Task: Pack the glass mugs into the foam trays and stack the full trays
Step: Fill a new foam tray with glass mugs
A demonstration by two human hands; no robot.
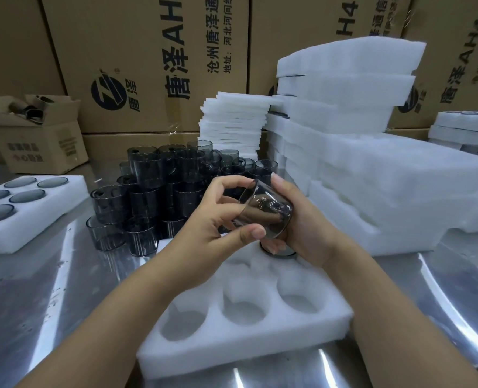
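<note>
One smoky glass mug (265, 211): held tilted on its side just above the far wells of the near foam tray (232, 345); probably being turned for a check or for lining up before seating.
Left hand (218, 219): fingers curled at the rim end, thumb against the lower wall; pinching the mug for steering.
Right hand (302, 228): wrapped round the mug's other side, fingertips beneath; apparently carrying the weight.
Near foam tray: flat on the steel table (64, 289), close in for short reach; near wells empty, one seated mug (284, 252) apparently in a far well under the hands.
Loose mugs (162, 191): heaped just beyond the tray, handy as supply.
Filled tray (50, 217): set aside at left, five grey rounds flush in the foam.
Stacked trays (372, 177): piled at right, clear of the working spot.
</note>
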